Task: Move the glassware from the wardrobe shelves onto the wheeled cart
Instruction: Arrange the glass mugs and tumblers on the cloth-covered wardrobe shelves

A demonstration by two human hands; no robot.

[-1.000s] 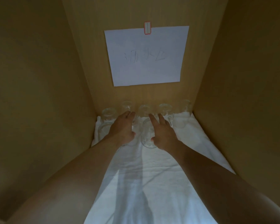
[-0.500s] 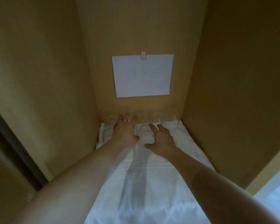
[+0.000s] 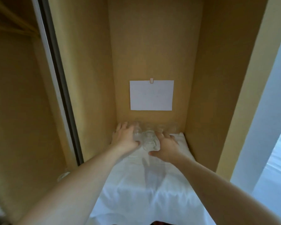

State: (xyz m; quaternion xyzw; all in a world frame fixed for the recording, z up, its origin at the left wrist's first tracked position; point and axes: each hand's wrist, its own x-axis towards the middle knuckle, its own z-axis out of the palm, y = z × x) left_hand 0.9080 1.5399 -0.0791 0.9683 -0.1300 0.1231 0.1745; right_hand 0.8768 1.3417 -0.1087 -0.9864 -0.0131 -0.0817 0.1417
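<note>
Clear glass tumblers (image 3: 150, 140) stand clustered at twelve o'clock on the white cloth (image 3: 146, 189) lining the wardrobe shelf, against the wooden back panel (image 3: 152, 46); blur hides their exact number, though roughly four or five show. Two hands reach among them: the left hand (image 3: 126, 138), at eleven o'clock, lies with fingers spread over the leftmost glass, while the right hand (image 3: 166, 147), at one o'clock, curls its fingers and thumb round the nearest glass. One white paper sheet (image 3: 151, 95) hangs above under one clip (image 3: 151, 80).
</note>
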